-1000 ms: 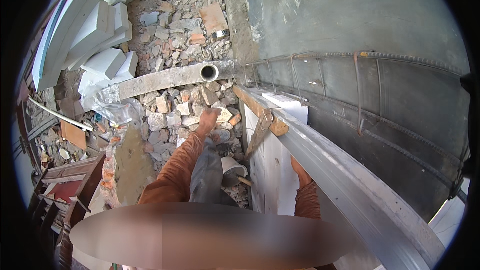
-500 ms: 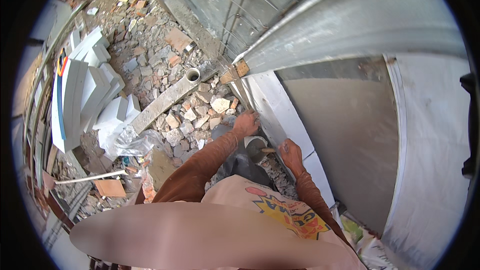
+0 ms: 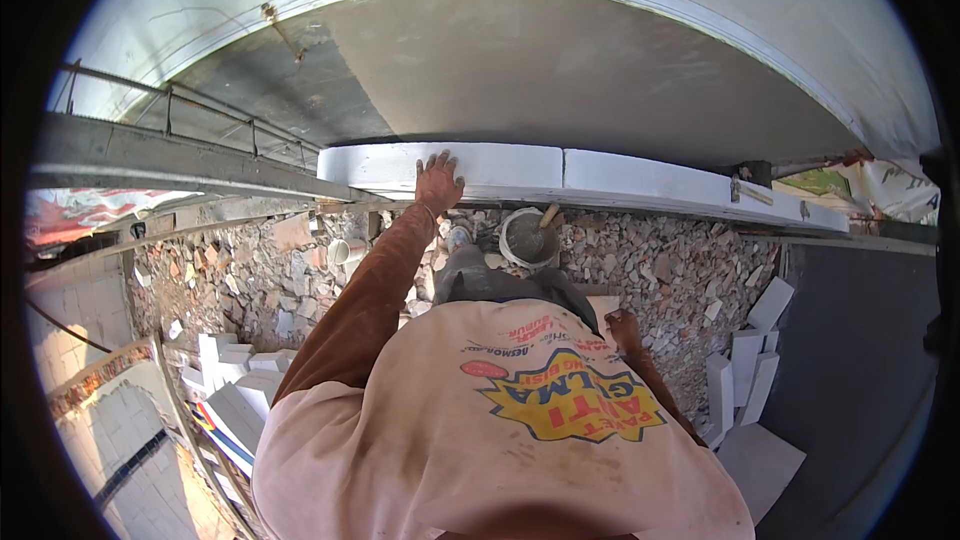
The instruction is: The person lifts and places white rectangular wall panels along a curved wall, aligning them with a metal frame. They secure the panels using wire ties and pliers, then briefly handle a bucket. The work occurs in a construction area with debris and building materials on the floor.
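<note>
My left hand (image 3: pixel 438 183) lies with spread fingers against a white building block (image 3: pixel 500 166) at the left end of a low row. A second white block (image 3: pixel 645 180) continues the row to the right. Below the row stands a bucket (image 3: pixel 529 240) of grey wet mix, with the wooden handle of a tool (image 3: pixel 549 215) sticking up over its rim. My right hand (image 3: pixel 623 328) hangs low beside my body, near a pale flat piece (image 3: pixel 603 306). Its fingers are too foreshortened to tell whether they hold anything.
Broken rubble (image 3: pixel 660 265) covers the ground. A grey plastered wall (image 3: pixel 590 70) rises behind the blocks, and a concrete post with rebar (image 3: pixel 180 162) stands at left. A pipe end (image 3: pixel 345 251) pokes up. Loose white blocks (image 3: pixel 742 380) lie at lower right.
The view has swung round to face the block row. My left hand has moved onto the left block, its fingers spread. My right hand has left the bucket's side and dropped beside my body.
</note>
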A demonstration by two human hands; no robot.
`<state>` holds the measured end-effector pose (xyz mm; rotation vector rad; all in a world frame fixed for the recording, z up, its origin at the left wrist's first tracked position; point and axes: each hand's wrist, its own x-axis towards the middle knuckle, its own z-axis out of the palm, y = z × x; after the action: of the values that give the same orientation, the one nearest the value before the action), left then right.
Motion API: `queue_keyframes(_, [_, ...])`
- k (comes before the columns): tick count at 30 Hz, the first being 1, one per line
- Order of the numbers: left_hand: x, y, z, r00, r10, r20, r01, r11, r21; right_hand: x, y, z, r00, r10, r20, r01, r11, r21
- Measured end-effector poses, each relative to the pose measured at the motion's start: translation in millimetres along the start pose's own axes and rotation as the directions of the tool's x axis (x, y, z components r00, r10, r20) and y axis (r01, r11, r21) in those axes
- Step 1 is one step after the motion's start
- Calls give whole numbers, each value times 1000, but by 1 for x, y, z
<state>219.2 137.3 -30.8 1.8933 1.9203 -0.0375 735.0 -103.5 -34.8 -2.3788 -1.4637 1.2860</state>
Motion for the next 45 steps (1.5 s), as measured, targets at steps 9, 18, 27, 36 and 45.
queue_keyframes(9, [54, 81, -7, 910, 395, 122, -407, 909, 86, -101, 51, 119, 974, 221, -42, -195, 923, 332])
queue_keyframes(18, [89, 163, 30, 767, 586, 262, -631, 763, 142, -174, 40, 221, 898, 386, -211, -164, 738, 654])
queue_keyframes(27, [82, 159, 38, 768, 573, 286, -624, 769, 135, -188, 41, 222, 876, 461, -140, -253, 687, 682])
queue_keyframes(36, [100, 170, 27, 781, 499, 376, -512, 856, -72, -128, 49, 134, 855, 487, -179, -186, 609, 771])
queue_keyframes(45, [17, 133, 39, 868, 490, -81, -496, 861, -114, -39, 102, 99, 871, 481, -101, -244, 601, 761])
